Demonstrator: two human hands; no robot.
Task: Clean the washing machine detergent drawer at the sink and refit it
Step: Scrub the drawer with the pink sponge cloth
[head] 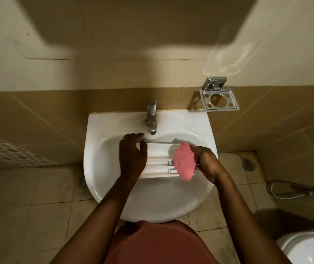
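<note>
The white detergent drawer (pixel 160 159) lies across the bowl of the white sink (pixel 102 130), its compartments facing up. My left hand (pixel 132 155) grips the drawer's left end, fingers curled over its far edge. My right hand (pixel 207 164) holds a pink sponge (pixel 184 161) over the drawer's right end; the sponge hides that end. The chrome tap (pixel 151 119) stands at the back of the sink, just beyond my left hand. No water stream is visible.
A chrome soap-and-brush holder (pixel 219 100) is fixed to the tiled wall at the right of the tap. A toilet (pixel 306 248) sits at the lower right, a spray hose (pixel 295 191) beside it. Floor drains (pixel 247 164) lie on the tiled floor.
</note>
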